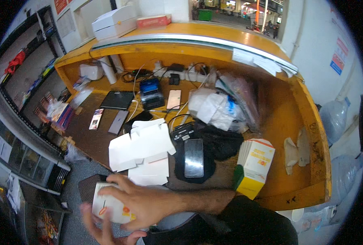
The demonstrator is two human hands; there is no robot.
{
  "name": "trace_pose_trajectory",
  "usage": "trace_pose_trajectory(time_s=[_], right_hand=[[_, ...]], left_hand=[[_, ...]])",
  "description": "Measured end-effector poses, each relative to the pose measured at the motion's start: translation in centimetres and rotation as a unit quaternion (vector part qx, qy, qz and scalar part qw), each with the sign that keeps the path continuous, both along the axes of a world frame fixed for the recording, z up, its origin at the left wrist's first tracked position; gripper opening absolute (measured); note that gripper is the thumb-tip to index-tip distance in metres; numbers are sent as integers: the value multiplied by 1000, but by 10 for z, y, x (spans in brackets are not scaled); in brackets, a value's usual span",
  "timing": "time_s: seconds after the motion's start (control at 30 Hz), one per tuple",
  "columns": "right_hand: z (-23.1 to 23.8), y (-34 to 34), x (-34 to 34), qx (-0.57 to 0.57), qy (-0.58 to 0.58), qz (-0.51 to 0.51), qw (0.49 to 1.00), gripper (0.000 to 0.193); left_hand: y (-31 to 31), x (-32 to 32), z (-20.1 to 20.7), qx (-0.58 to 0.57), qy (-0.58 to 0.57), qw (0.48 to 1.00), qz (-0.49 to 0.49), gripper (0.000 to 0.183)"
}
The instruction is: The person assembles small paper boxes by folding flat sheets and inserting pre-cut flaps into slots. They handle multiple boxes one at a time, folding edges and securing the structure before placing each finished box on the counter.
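Note:
My right hand reaches across from the right, its fingers wrapped over a small white carton with orange and yellow print, held low in front of the desk. Just below the carton, my left hand has its fingers spread, slightly blurred; part of it runs out of the lower edge. Beyond my hands, white unprinted flattened cartons lie overlapping on the desk. A row of white, yellow and green printed cartons leans together at the right.
On the desk are a dark phone on black cloth, more phones, a black tablet, a blue-black device, cables and plastic bags. A white printer stands on the upper ledge. Shelves line the left.

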State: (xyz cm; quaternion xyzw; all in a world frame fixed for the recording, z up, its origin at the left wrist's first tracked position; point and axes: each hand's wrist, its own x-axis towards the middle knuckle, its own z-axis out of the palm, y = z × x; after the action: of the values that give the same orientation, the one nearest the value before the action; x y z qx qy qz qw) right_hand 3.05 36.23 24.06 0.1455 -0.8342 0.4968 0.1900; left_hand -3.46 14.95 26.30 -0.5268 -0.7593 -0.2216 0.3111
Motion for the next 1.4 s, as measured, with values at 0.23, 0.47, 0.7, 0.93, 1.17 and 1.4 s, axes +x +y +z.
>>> trace_pose_trajectory(time_s=[0.23, 0.47, 0.7, 0.93, 1.17, 1.4], right_hand=[[-5, 16, -11, -105, -10, 207, 973, 98], [27, 17, 2, -229, -90, 249, 937, 38], [22, 19, 5, -90, -14, 145, 985, 37], [3, 2, 2, -91, -30, 165, 982, 49], [-9, -13, -4, 7, -35, 199, 979, 45], [-17, -10, -24, -220, -118, 297, 922, 68]], left_hand=[[-4, -6, -29, 168, -354, 911, -126, 76], [-4, -7, -37, 352, -439, 823, 76, 72], [1, 15, -23, 368, -457, 803, 106, 73], [-24, 1, -6, 250, -474, 844, 19, 73], [-42, -5, -7, 30, -355, 934, 7, 39], [-41, -14, 2, 303, -80, 928, 203, 51]])
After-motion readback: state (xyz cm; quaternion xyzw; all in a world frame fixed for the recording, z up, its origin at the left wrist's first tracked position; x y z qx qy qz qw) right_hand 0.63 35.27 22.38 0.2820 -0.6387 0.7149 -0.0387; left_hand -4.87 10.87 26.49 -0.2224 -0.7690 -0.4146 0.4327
